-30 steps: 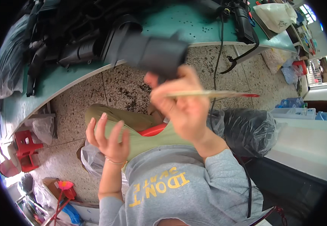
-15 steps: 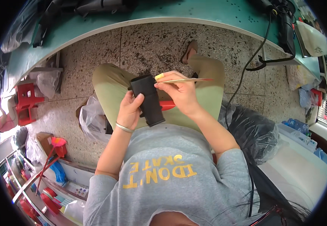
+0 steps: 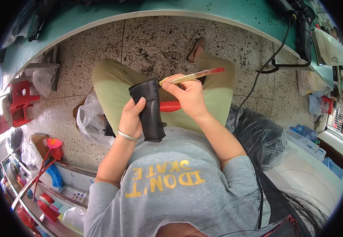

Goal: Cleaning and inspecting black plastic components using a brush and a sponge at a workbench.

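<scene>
My left hand (image 3: 132, 118) is closed around a black, tube-like plastic part (image 3: 151, 108) above my lap, thumb on its near face. The part leans slightly, its wider end up and away from me, with a small tab near its lower end. In my right hand (image 3: 187, 93) a slim brush with a pale wooden handle (image 3: 191, 76) and a red end is pinched between thumb and fingers. Its working tip sits at the part's upper right edge, mostly hidden by my fingertips; whether it touches cannot be made out.
Ahead curves a green-topped table (image 3: 179, 7) with black parts on it. A black cable (image 3: 264, 67) hangs at the right, beside a plastic-wrapped black bundle (image 3: 258, 136). Something red (image 3: 169, 106) lies between my thighs. At the left are a clear plastic bag (image 3: 94, 122) and red stools (image 3: 21, 98).
The black part has turned in my left hand, showing another side, and its lower end has shifted left. The brush handle has swung so its red end points higher.
</scene>
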`<act>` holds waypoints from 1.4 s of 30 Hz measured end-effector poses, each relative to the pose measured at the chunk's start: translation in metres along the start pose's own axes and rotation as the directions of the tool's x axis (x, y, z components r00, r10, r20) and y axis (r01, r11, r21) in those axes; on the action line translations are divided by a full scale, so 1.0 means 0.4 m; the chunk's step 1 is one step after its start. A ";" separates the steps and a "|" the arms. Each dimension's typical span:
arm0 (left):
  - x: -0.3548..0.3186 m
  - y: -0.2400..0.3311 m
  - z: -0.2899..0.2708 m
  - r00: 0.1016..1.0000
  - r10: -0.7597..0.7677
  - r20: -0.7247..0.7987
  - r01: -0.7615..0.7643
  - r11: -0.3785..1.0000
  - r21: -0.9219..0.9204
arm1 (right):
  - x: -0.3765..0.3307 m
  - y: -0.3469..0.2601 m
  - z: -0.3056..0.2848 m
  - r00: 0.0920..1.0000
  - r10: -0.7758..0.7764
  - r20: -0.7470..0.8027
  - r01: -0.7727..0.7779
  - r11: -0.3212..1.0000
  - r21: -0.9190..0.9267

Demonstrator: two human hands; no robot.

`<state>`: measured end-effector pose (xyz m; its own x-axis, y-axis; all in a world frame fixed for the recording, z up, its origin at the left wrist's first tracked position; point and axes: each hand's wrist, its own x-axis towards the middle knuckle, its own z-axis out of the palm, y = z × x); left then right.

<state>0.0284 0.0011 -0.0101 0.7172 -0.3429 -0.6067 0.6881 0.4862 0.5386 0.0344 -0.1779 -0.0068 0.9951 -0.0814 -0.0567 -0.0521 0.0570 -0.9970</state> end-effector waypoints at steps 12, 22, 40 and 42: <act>0.004 -0.004 0.012 1.000 0.002 0.003 -0.002 1.000 0.007 | 0.000 0.022 0.002 0.972 0.233 0.041 -0.232 0.907 0.350; 0.013 -0.006 0.023 0.973 0.134 -0.189 -0.097 0.976 0.196 | 0.109 0.188 -0.080 0.823 -0.565 -0.063 0.342 0.580 -0.739; 0.014 0.019 0.068 0.625 0.430 0.651 -0.370 -0.572 0.732 | 0.037 -0.019 -0.048 0.946 0.048 0.322 0.022 0.978 -0.208; 0.015 0.015 0.068 0.637 0.422 0.646 -0.370 -0.567 0.736 | 0.035 -0.024 -0.051 0.896 0.316 0.312 -0.322 0.946 -0.032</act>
<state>0.0399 -0.0200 0.0054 0.8181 -0.5321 0.2183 -0.5746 -0.7401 0.3494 0.0473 -0.2000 0.0007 0.9015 0.2557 -0.3491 -0.3726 0.0484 -0.9267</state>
